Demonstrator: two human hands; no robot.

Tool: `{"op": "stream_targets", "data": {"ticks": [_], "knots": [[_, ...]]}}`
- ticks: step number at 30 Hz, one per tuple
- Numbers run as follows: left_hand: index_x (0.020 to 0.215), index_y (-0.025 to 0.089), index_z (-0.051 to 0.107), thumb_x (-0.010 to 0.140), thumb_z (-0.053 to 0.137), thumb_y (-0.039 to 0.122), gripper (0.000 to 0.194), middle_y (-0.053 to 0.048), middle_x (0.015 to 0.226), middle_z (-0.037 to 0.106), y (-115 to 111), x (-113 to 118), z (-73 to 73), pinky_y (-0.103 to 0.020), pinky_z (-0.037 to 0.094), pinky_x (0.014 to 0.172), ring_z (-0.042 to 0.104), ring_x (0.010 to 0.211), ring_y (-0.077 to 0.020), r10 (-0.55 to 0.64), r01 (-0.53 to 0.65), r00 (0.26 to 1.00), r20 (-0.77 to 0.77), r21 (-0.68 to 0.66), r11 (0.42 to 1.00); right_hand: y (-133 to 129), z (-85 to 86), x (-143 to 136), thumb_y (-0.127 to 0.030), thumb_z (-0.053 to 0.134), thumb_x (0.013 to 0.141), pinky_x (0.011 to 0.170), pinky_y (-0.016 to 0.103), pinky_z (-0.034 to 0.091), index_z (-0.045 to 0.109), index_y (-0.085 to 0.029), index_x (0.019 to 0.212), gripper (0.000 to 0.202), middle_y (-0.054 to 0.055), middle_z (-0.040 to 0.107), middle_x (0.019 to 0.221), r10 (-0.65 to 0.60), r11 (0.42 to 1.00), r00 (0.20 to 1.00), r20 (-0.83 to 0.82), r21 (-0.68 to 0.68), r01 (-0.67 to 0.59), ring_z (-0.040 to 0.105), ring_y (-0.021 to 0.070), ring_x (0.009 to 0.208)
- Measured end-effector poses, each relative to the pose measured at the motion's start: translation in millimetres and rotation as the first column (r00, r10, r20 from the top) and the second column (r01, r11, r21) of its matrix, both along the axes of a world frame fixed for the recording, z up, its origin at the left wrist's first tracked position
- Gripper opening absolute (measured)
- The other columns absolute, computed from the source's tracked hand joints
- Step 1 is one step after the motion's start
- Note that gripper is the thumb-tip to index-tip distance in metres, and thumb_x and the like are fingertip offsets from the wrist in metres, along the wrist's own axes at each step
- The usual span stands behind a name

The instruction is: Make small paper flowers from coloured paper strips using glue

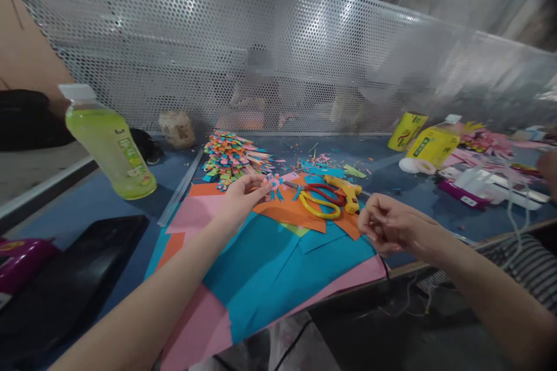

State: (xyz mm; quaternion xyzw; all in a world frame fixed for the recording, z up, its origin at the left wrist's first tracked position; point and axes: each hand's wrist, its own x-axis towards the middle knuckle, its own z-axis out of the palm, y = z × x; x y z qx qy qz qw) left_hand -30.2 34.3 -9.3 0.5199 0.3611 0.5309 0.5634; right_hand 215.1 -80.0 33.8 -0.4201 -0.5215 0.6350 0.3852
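Note:
My left hand [248,194] pinches a small fringed pink-and-blue paper piece [275,183] between thumb and fingers. Just right of it lie scissors [319,210] with red and yellow handle loops, and a yellow glue gun [350,196] touches them. My right hand [391,225] is raised near the table's front edge, right of the glue gun. Its fingers are curled together, and whatever may be between them is too small to make out. Below both hands spread blue paper sheets [270,266], with orange paper [304,215] and pink paper [195,211] around them.
Behind my left hand rises a heap of multicoloured fringed paper [230,156], with paper scraps [322,165] beside it. A green drink bottle [111,151] stands left, near a black tablet-like slab [100,243]. Yellow bottle [435,142] and purple tool [463,194] lie right. A perforated metal screen [209,40] closes the back.

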Motion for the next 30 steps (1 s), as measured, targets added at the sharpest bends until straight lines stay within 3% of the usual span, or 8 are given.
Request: {"op": "stream_targets", "data": {"ticks": [7,11,17,22,26,30], "knots": [[0.079,0.013,0.057,0.052,0.076,0.028,0.036,0.003,0.063,0.058,-2,0,1.3,-0.019,0.047,0.054,0.055,0.052,-0.0059,-0.016,0.016,1.000,0.009,-0.008,1.000,-5,2.3,2,-0.034,0.067,0.054,0.035,0.015,0.016,0.025,-0.021,0.065,0.045,-0.006,0.049,0.054,0.003,0.999,1.000,0.005,-0.053,-0.002,0.030,0.0027,0.037],[0.080,0.013,0.057,0.053,0.075,0.027,0.036,0.003,0.064,0.058,-2,1,2.2,-0.019,0.047,0.054,0.055,0.052,-0.0055,-0.014,0.014,1.000,0.004,-0.010,1.000,-9,2.6,4,-0.045,0.064,0.061,0.036,0.015,0.020,0.026,-0.022,0.070,0.045,-0.006,0.049,0.055,0.015,1.000,1.000,0.017,0.013,-0.015,0.034,0.0047,0.041],[0.077,0.013,0.056,0.052,0.076,0.026,0.035,0.004,0.061,0.057,-2,0,1.6,-0.020,0.046,0.053,0.055,0.050,-0.0057,0.000,0.000,1.000,0.024,-0.021,1.000,-17,3.1,12,-0.043,0.050,0.079,0.039,0.016,0.025,0.030,-0.021,0.076,0.030,-0.005,0.049,0.055,-0.011,0.991,0.986,0.169,0.133,-0.011,0.037,0.0048,0.043],[0.078,0.013,0.055,0.052,0.076,0.028,0.036,0.005,0.061,0.057,-2,1,1.6,-0.020,0.046,0.054,0.055,0.050,-0.0061,-0.004,0.004,1.000,0.014,-0.020,1.000,-21,8.6,22,-0.038,0.047,0.080,0.037,0.017,0.027,0.041,-0.019,0.070,0.023,0.001,0.057,0.054,-0.033,0.994,0.994,0.101,0.111,0.022,0.047,0.0079,0.044],[0.078,0.013,0.056,0.049,0.077,0.029,0.039,0.004,0.062,0.059,-3,3,1.5,-0.020,0.046,0.055,0.055,0.051,-0.0063,-0.023,0.023,1.000,0.008,-0.036,0.999,-22,9.7,25,-0.038,0.041,0.085,0.040,0.020,0.036,0.053,-0.017,0.082,0.024,0.006,0.065,0.066,-0.053,0.985,0.989,0.138,0.168,0.030,0.053,0.0093,0.046],[0.078,0.013,0.056,0.048,0.077,0.029,0.040,0.004,0.062,0.059,-4,2,2.1,-0.020,0.046,0.054,0.054,0.051,-0.0060,-0.013,0.013,1.000,0.012,-0.036,0.999,-21,6.6,22,-0.035,0.053,0.079,0.041,0.023,0.041,0.055,-0.018,0.083,0.018,0.006,0.066,0.074,-0.062,0.986,0.981,0.185,0.164,0.031,0.058,0.0115,0.046]]}}
